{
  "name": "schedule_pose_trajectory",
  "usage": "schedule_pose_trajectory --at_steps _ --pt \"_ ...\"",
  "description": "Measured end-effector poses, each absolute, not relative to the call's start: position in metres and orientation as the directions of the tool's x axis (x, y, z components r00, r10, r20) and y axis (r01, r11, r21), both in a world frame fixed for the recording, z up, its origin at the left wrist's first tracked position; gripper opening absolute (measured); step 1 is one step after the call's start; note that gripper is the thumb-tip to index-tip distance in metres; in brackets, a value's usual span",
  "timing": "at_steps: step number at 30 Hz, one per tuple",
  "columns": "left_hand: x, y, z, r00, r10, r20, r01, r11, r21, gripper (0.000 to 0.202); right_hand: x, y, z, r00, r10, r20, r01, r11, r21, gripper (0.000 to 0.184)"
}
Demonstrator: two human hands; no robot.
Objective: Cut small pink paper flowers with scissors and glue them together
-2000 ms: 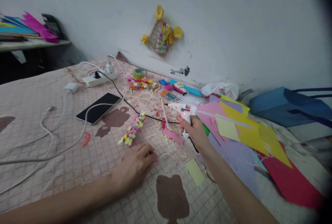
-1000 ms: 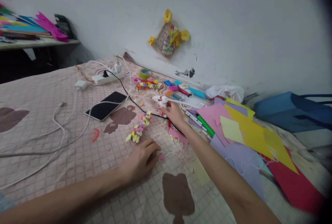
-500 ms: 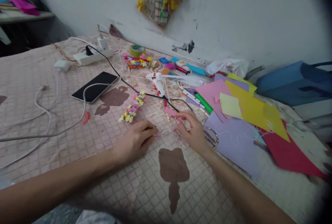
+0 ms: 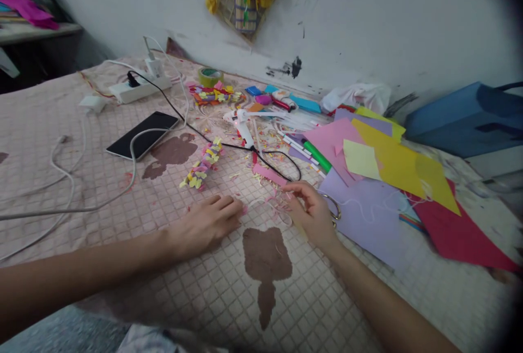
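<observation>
My left hand point(image 4: 214, 215) rests low on the quilted cloth, its fingers together over a small pink paper piece point(image 4: 244, 209) at their tips. To the right, my right hand point(image 4: 312, 210) is curled with thumb and index finger close together; whatever lies between them is too small to make out. A thin white string point(image 4: 261, 201) loops on the cloth between the hands. Just beyond the right fingertips lie a pink paper strip point(image 4: 267, 173) and pink scraps. Scissors point(image 4: 335, 208) are partly hidden behind the right hand. A garland of yellow, pink and purple paper pieces point(image 4: 203, 165) lies beyond my left hand.
A white glue gun point(image 4: 244, 129) with a black cord stands behind the scraps. Coloured paper sheets point(image 4: 362, 217) and a green marker point(image 4: 317, 157) spread at right. On the left are a black-screened tablet point(image 4: 142, 134), white cables and a power strip point(image 4: 139, 90).
The view has shifted slightly. My left hand has turned flatter, with its back more upward, still at the pink piece. My right hand has moved slightly away from the left.
</observation>
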State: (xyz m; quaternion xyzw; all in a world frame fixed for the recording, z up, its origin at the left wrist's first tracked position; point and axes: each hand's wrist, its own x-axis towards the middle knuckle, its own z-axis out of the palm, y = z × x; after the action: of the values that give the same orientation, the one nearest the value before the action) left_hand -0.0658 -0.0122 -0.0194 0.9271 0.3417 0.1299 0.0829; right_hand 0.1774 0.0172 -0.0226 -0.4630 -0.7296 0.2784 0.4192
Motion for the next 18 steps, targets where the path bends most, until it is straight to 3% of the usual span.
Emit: schedule_pose_trajectory --at_steps 9,18 --pt "-0.072 -0.010 -0.028 0.604 0.739 0.299 0.572 -0.663 0.483 0.028 0.175 0.007 -0.019 -0.255 0.891 0.375 0.443 0.452 -0.774 0.017" --pt "-0.063 -0.010 -0.024 0.543 0.784 0.302 0.632 -0.618 0.468 0.014 0.171 -0.009 -0.013 -0.283 0.859 0.427 0.439 0.512 -0.739 0.017"
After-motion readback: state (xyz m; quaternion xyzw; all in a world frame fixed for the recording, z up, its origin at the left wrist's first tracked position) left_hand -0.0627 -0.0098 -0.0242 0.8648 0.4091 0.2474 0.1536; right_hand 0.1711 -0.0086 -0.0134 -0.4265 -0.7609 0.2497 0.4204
